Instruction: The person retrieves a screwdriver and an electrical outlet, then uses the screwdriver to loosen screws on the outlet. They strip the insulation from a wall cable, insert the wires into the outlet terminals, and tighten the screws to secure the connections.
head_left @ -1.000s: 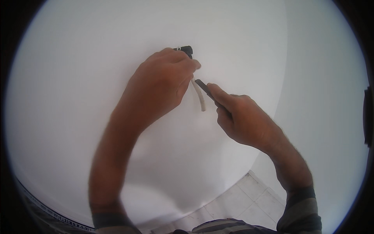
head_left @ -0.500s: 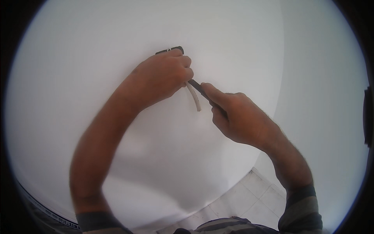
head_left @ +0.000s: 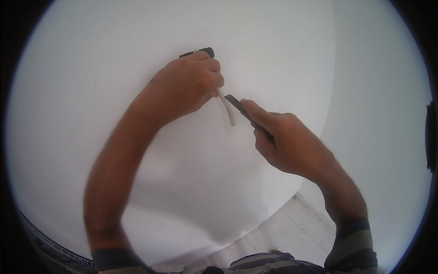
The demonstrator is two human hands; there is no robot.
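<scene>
My left hand (head_left: 189, 86) is closed around a whitish cable (head_left: 228, 111), whose free end hangs down below the fingers. Just behind those fingers, a dark rectangular recess or box (head_left: 208, 51) shows in the white wall, mostly covered by the hand. My right hand (head_left: 292, 142) grips a slim, flat, dark-handled tool (head_left: 239, 106) that looks like a utility knife. Its tip points up and left, close to the cable and a little apart from the left hand. Whether a blade is out is too small to tell.
The white wall (head_left: 182, 182) fills most of the view and meets another wall (head_left: 378, 114) on the right. Pale floor tiles (head_left: 292, 219) show at the bottom. A dark object (head_left: 431, 137) stands at the far right edge.
My right hand has drawn the tool slightly down and right, away from my left fingers, so its tip now shows. My left hand appears slightly higher and farther left, still holding the cable.
</scene>
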